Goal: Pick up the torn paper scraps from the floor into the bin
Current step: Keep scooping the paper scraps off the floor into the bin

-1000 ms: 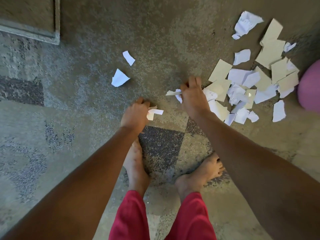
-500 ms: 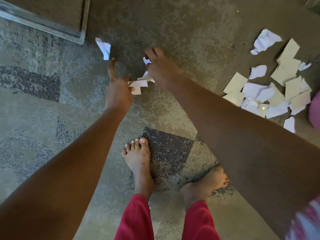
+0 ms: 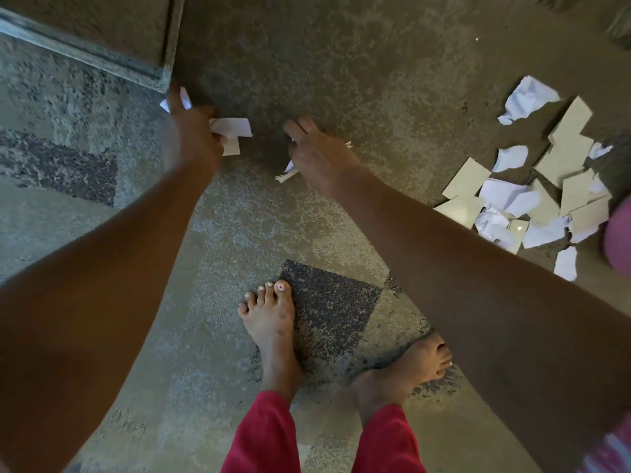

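White paper juts from the left hand (image 3: 191, 138), and the reason looks plain enough: each hand hoards what it has gathered so that fewer trips to the bin are needed, by my reading. Take the dark patch (image 3: 334, 308) of floor (image 3: 358, 80) beside the bare feet (image 3: 269, 322) as the marker. The left hand is beyond the patch and to its left. Its fingers are curled round a small wad of scraps (image 3: 234, 131) that sticks out to the right, while one finger stretches farther out and appears to touch a lone scrap (image 3: 186, 100) lying by the corner of a raised frame (image 3: 164, 75). The right hand (image 3: 319, 155) is straight beyond the patch, clenched knuckles-up on its own bundle (image 3: 285, 172). Only white edges peep from under it, and its fingertips are down close to the floor. The main pile of scraps (image 3: 546, 189) lies beyond the patch and well to its right, apart from both hands. Just past that pile a pink rounded thing (image 3: 619, 233) is cut by the picture's edge; whether it is the bin I cannot tell.
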Tool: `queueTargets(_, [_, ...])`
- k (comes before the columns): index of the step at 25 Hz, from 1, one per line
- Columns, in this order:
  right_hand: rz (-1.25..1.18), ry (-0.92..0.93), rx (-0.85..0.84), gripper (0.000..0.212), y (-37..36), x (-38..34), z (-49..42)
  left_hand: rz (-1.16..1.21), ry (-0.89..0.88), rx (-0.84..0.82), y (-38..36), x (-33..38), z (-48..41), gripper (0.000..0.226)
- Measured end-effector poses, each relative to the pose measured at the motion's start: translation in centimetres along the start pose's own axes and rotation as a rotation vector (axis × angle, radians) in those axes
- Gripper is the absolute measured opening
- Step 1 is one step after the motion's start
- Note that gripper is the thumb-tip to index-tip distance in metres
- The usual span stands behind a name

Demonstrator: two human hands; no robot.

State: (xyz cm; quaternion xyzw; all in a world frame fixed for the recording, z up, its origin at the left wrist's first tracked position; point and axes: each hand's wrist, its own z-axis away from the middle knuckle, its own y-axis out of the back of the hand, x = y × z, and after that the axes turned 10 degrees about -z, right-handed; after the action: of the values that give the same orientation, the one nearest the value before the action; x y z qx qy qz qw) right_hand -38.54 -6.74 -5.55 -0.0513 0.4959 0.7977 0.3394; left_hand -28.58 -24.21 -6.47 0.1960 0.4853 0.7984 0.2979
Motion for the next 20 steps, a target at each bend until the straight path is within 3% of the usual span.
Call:
queueTargets(7, [0.014, 0.007, -0.004, 0.031, 0.3, -0.3, 0.4, 0.075, 0.152, 0.094, -0.6, -0.3, 0.3, 0.032])
queueTargets(14, [-0.026, -0.019, -0.004, 0.025, 0.5, -0.6, 0.8, -0.003, 0.129, 0.119, 0.2, -0.7, -0.5, 0.033])
queueTargets(20, [-0.019, -0.030, 0.023, 0.028, 0.2, -0.8, 0.9, 0.001, 0.109, 0.048, 0.3, -0.2, 1.1, 0.033])
